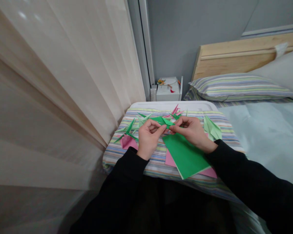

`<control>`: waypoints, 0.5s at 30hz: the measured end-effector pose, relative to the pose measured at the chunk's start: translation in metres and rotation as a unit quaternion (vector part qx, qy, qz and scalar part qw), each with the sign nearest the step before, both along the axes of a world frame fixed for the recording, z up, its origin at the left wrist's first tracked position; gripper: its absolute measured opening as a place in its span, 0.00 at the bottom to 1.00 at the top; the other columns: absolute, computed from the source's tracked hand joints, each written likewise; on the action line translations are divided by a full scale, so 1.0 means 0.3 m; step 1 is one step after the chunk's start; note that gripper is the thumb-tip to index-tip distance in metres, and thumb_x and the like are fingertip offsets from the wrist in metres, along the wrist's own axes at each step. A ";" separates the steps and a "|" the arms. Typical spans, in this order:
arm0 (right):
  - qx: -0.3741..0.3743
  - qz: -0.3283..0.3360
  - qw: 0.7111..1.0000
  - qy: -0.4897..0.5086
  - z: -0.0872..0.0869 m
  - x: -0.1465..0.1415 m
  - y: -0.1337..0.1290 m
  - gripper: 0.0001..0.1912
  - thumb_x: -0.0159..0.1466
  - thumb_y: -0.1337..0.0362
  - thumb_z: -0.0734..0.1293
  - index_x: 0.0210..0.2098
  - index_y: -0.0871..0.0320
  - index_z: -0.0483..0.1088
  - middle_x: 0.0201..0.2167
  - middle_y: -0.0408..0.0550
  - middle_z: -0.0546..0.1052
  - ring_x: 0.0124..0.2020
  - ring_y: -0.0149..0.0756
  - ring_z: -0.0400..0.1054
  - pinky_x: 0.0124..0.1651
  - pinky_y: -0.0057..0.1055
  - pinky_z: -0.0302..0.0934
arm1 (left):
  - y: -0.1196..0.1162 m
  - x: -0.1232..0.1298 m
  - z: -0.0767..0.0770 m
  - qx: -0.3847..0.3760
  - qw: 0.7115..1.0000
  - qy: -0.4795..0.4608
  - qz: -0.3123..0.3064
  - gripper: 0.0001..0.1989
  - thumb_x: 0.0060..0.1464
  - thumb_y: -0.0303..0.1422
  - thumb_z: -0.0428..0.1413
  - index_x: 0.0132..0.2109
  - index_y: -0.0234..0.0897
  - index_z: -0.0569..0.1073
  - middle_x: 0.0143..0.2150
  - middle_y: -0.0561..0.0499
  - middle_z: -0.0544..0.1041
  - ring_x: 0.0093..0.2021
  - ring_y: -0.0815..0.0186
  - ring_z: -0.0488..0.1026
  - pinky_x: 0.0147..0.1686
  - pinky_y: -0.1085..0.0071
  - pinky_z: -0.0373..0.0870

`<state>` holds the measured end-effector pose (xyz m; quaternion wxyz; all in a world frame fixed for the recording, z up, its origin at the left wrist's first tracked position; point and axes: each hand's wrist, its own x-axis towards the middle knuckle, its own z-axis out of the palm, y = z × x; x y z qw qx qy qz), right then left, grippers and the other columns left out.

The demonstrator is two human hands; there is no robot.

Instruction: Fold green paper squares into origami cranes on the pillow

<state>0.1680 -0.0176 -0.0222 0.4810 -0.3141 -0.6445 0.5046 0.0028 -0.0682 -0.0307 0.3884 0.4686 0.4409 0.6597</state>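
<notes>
A small piece of folded green origami paper (pixel 168 123) is pinched between my two hands, above the striped cloth. My left hand (pixel 149 136) grips its left side with thumb and fingertips. On the other side, my right hand (pixel 191 130) pinches it the same way; the fingertips of both hands nearly meet. Below my right hand lies a stack of green paper sheets (pixel 185 156), with pink paper (pixel 170 159) sticking out beneath it. Folded green origami cranes (pixel 130 130) and a pink folded paper (pixel 128 142) rest left of my left hand. Behind the hands is a pink origami crane (pixel 176 110).
The striped cloth (pixel 117 154) covers a small table with a white rim (pixel 171 105). A light green folded paper (pixel 212 128) lies at the right. A curtain (pixel 70 65) hangs along the left. The bed (pixel 263 126) stands at the right, a white box (pixel 164 94) behind.
</notes>
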 end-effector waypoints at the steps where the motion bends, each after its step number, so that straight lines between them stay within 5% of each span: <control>1: -0.001 0.001 1.000 0.001 -0.002 0.000 0.001 0.17 0.53 0.54 0.80 0.22 0.56 0.72 0.20 0.44 0.78 0.24 0.35 0.72 0.32 0.33 0.65 | -0.003 0.001 -0.001 0.001 1.000 -0.001 0.002 0.21 0.47 0.39 0.71 0.34 0.40 0.64 0.25 0.57 0.75 0.27 0.65 0.80 0.34 0.66 0.80; 4: -0.004 0.011 1.000 0.015 -0.004 0.001 0.002 0.18 0.53 0.55 0.80 0.24 0.55 0.69 0.20 0.42 0.77 0.24 0.35 0.72 0.31 0.33 0.65 | -0.011 0.001 0.001 0.007 1.000 0.010 0.016 0.25 0.49 0.38 0.70 0.44 0.43 0.62 0.29 0.58 0.76 0.28 0.65 0.79 0.34 0.67 0.79; 8: -0.012 0.027 0.999 0.031 -0.002 0.005 -0.005 0.20 0.54 0.56 0.80 0.29 0.53 0.66 0.21 0.39 0.76 0.23 0.35 0.72 0.30 0.33 0.66 | -0.013 -0.013 0.013 0.058 0.989 0.084 0.109 0.38 0.46 0.37 0.72 0.60 0.47 0.63 0.53 0.46 0.76 0.46 0.61 0.79 0.42 0.67 0.77; 11: 0.013 0.043 0.999 0.017 0.005 0.007 -0.013 0.19 0.55 0.57 0.80 0.29 0.53 0.65 0.21 0.38 0.75 0.22 0.33 0.70 0.28 0.32 0.64 | -0.009 -0.025 0.018 0.104 0.977 0.141 0.120 0.22 0.50 0.36 0.70 0.51 0.41 0.75 0.53 0.45 0.77 0.54 0.58 0.75 0.50 0.64 0.74; 13: 0.025 0.040 0.999 0.006 0.011 0.010 -0.016 0.18 0.55 0.57 0.80 0.29 0.54 0.66 0.21 0.38 0.74 0.21 0.32 0.69 0.27 0.31 0.63 | -0.007 -0.029 0.017 0.112 0.976 0.157 0.096 0.08 0.54 0.35 0.67 0.39 0.38 0.78 0.44 0.46 0.80 0.50 0.59 0.76 0.51 0.63 0.73; 15: 0.016 0.019 1.000 0.009 0.018 0.013 -0.013 0.19 0.54 0.57 0.80 0.31 0.54 0.67 0.21 0.38 0.75 0.21 0.33 0.71 0.27 0.31 0.64 | -0.005 -0.028 0.012 0.090 0.983 0.137 0.081 0.07 0.54 0.35 0.66 0.34 0.37 0.78 0.37 0.48 0.80 0.43 0.61 0.77 0.47 0.64 0.74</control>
